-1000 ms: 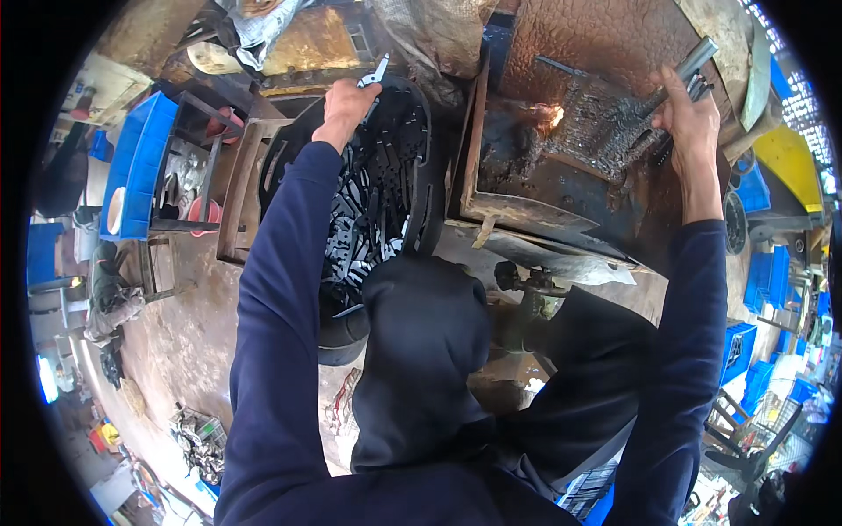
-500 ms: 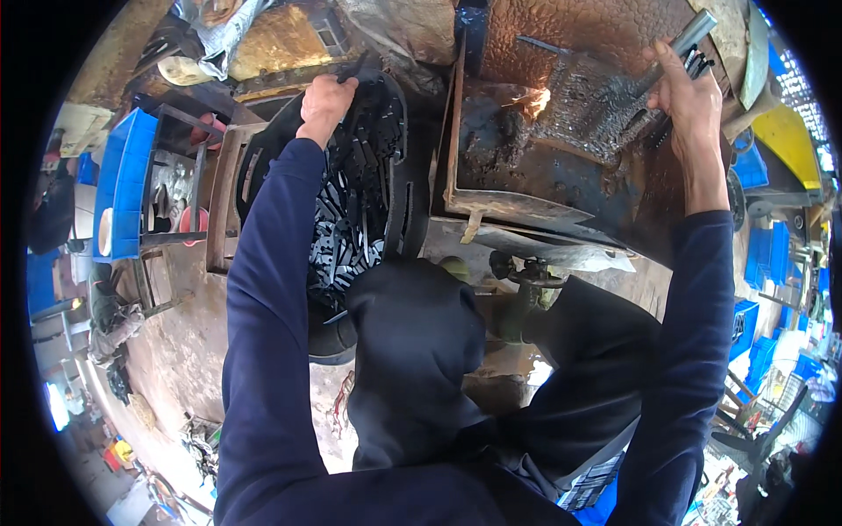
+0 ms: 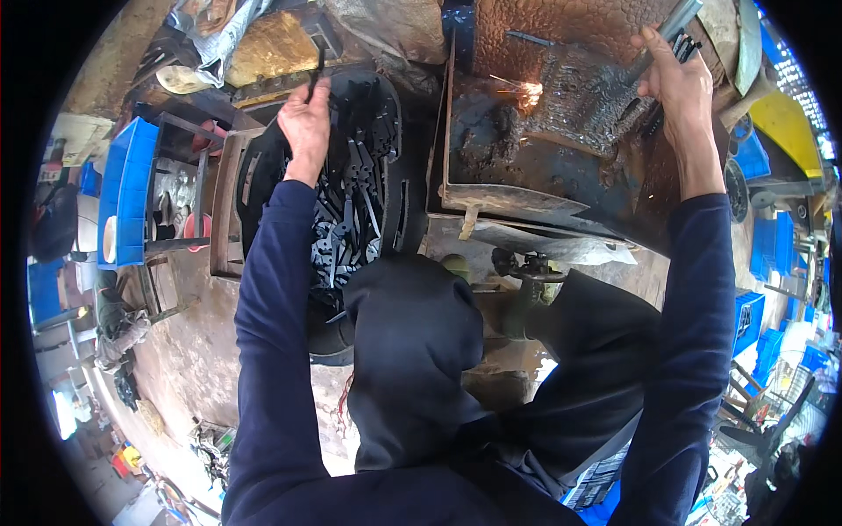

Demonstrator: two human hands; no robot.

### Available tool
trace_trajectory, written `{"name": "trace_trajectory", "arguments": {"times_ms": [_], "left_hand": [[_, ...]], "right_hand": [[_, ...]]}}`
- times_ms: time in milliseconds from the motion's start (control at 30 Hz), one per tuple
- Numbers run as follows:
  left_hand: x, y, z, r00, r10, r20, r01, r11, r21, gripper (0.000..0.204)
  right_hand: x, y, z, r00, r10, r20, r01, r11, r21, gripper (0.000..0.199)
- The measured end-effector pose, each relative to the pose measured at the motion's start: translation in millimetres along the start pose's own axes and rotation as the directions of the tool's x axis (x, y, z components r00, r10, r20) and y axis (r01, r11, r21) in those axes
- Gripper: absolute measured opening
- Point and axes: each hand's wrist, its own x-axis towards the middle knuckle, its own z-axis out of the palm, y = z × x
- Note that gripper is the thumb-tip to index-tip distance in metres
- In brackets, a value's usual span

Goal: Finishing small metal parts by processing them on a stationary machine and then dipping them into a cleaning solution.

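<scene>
My left hand (image 3: 304,127) is closed on a slim dark metal piece (image 3: 317,72) that points up and away from the fingers. It hovers over the far left part of a black tub (image 3: 396,180) holding many flat dark and silvery metal parts (image 3: 358,167). At the far right, my right hand (image 3: 679,92) grips a grey metal bar (image 3: 677,19), and several thin black rods (image 3: 684,48) show beside it. That hand is above the right side of a rusty metal tray (image 3: 517,203). Orange sparks (image 3: 528,93) glow over a rough, crusted slab (image 3: 570,110) in the tray.
Left of the tub stand a rusty metal frame (image 3: 226,202) and a blue crate (image 3: 129,193). A round valve-like handwheel (image 3: 537,266) sits below the tray, near my knees. More blue bins (image 3: 772,245) are at the right. A wooden block (image 3: 274,51) lies beyond the tub.
My left hand has drawn slightly nearer and left, and its dark piece now stands up from the fingers. My right hand has shifted a little left with the bar. The sparks have changed shape.
</scene>
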Motion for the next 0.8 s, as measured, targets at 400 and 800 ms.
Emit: {"name": "trace_trajectory", "arguments": {"times_ms": [400, 800], "left_hand": [[-57, 26, -81, 0.912, -0.404, 0.07, 0.342, 0.655, -0.674, 0.022], [-145, 14, -126, 0.723, -0.557, 0.409, 0.689, 0.533, -0.491, 0.024]], "right_hand": [[0, 3, 3, 0.997, -0.007, -0.082, 0.006, 1.0, -0.016, 0.037], [0, 3, 4, 0.997, -0.036, -0.063, 0.038, 0.999, 0.038, 0.031]]}}
